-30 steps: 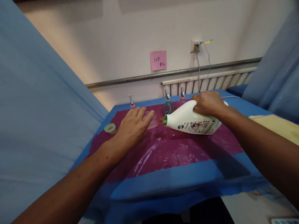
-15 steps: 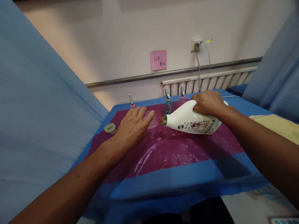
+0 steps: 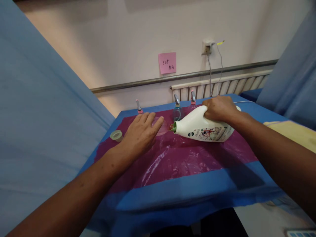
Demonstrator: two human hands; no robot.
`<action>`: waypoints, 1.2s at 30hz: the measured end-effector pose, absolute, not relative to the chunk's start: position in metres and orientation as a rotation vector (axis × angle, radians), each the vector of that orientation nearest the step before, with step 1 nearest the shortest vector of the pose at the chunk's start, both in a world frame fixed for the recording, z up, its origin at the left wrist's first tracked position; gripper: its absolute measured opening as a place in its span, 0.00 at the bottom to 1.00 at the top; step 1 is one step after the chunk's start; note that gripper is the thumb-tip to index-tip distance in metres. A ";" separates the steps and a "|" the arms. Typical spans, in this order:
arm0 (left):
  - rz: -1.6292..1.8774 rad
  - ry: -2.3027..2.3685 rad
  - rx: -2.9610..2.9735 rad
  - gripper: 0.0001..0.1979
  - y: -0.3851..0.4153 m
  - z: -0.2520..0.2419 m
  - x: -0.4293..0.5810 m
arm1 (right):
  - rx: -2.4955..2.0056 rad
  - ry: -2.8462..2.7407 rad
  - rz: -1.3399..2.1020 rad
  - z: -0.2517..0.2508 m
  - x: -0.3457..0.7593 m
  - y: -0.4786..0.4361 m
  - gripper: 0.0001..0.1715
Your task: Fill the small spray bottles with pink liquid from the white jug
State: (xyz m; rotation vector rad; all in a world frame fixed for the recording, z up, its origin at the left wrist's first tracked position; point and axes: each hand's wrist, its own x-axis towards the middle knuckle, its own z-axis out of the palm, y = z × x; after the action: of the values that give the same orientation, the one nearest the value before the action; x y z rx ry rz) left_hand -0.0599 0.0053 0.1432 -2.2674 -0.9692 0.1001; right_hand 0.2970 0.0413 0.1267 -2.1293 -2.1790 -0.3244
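Note:
By its handle, my right hand (image 3: 219, 108) holds a large white detergent jug (image 3: 209, 128), tipped to the left. The jug's green spout (image 3: 174, 127) meets the mouth of a clear pinkish bottle (image 3: 161, 127), which is tilted toward it. My left hand (image 3: 143, 131) is wrapped round that bottle and covers most of it. Whether liquid is flowing is too small to tell. Left of my left hand lies a pale green cap (image 3: 116, 135) on the purple plastic sheet (image 3: 172, 161).
Behind the jug stand a blue pump bottle (image 3: 177, 112) and a pink one (image 3: 193, 100); another pink pump (image 3: 139, 108) is behind my left hand. A yellow cloth (image 3: 292, 133) lies at the right. Blue curtains (image 3: 44, 98) hang at both sides. Cords hang from a wall socket (image 3: 206, 48).

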 end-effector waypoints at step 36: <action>0.019 -0.841 -2.277 0.33 0.010 0.146 -0.059 | -2.137 -2.180 -0.324 0.127 0.297 0.043 0.21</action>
State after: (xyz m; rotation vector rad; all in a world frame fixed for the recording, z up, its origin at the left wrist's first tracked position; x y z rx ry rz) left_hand -0.0585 0.0103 0.1459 -2.2773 -0.8408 0.0186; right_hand 0.2974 0.0431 0.1269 -2.1365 -2.1797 -0.3238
